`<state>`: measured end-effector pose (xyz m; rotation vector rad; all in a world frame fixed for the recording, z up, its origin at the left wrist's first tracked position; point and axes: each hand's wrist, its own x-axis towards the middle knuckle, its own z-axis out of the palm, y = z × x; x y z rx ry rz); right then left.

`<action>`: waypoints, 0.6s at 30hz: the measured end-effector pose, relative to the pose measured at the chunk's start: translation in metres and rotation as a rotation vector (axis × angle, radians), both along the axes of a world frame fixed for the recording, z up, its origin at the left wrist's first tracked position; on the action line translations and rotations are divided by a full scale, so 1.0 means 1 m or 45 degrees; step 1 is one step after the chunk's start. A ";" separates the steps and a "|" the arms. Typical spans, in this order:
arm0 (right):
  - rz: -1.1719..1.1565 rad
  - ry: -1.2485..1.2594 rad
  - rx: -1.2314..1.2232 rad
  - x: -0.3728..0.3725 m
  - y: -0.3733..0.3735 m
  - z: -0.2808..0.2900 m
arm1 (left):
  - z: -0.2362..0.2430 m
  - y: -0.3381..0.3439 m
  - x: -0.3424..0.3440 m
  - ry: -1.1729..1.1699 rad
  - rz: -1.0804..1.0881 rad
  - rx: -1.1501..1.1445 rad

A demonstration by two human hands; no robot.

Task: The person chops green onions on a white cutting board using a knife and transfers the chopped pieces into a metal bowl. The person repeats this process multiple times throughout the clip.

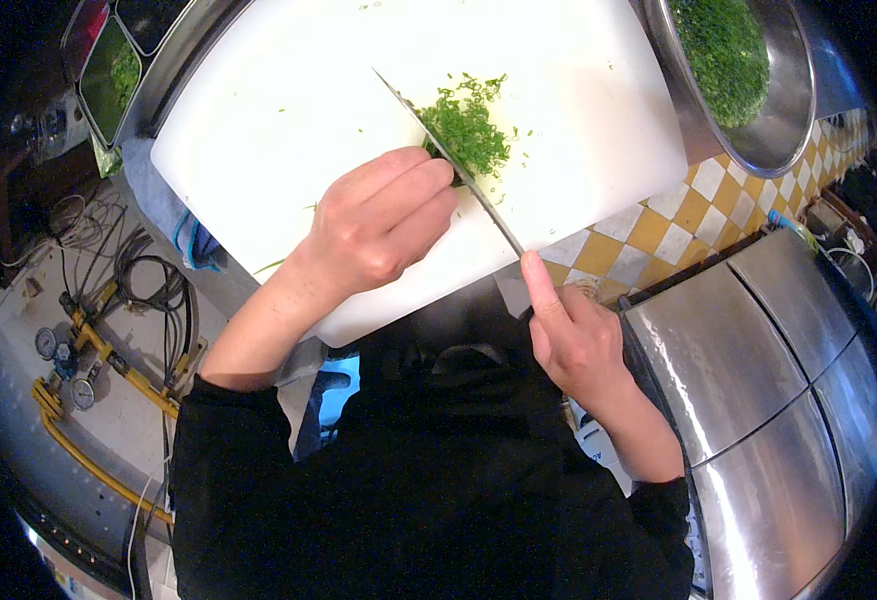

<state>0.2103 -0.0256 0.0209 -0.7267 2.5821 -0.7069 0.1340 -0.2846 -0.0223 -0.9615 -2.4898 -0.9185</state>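
On a white cutting board (269, 180) lies a small heap of chopped green onion (474, 125), with loose bits scattered round it. My right hand (579, 335) grips a kitchen knife (494, 215) at its near end, the index finger stretched along it. The blade runs up and to the left across the board, between my left hand and the heap. My left hand (384, 215) is closed with curled fingers right against the blade. A bit of dark green shows at its fingertips; most of what it holds is hidden under the fingers.
A metal bowl (794, 110) of chopped greens stands at the far right. At the far left is a container (109, 95) with more greens. Stainless panels (749, 370) lie to the right, yellow pipes with gauges (84, 390) to the left. The floor (649, 235) is checkered.
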 end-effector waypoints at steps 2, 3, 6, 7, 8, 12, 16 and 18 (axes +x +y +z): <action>-0.012 -0.032 -0.043 -0.001 0.002 0.009 | -0.001 0.000 0.001 0.010 0.010 0.008; -0.017 -0.049 -0.066 0.001 0.004 0.014 | -0.002 0.000 0.001 0.024 0.011 0.008; -0.029 0.001 -0.081 0.020 0.014 0.023 | -0.002 0.002 0.000 0.053 0.015 0.014; -0.018 -0.007 -0.056 0.025 0.018 0.026 | -0.003 0.001 0.000 0.055 0.016 0.013; -0.009 -0.015 -0.031 0.028 0.021 0.029 | -0.003 0.001 0.000 0.058 0.015 0.012; 0.017 -0.086 -0.053 0.027 0.024 0.034 | -0.002 0.001 0.000 0.042 0.012 0.011; 0.009 -0.060 -0.022 0.026 0.023 0.029 | -0.002 0.000 0.000 0.029 0.003 0.023; -0.025 -0.051 0.008 0.020 0.019 0.021 | -0.001 0.001 0.000 0.003 0.003 0.026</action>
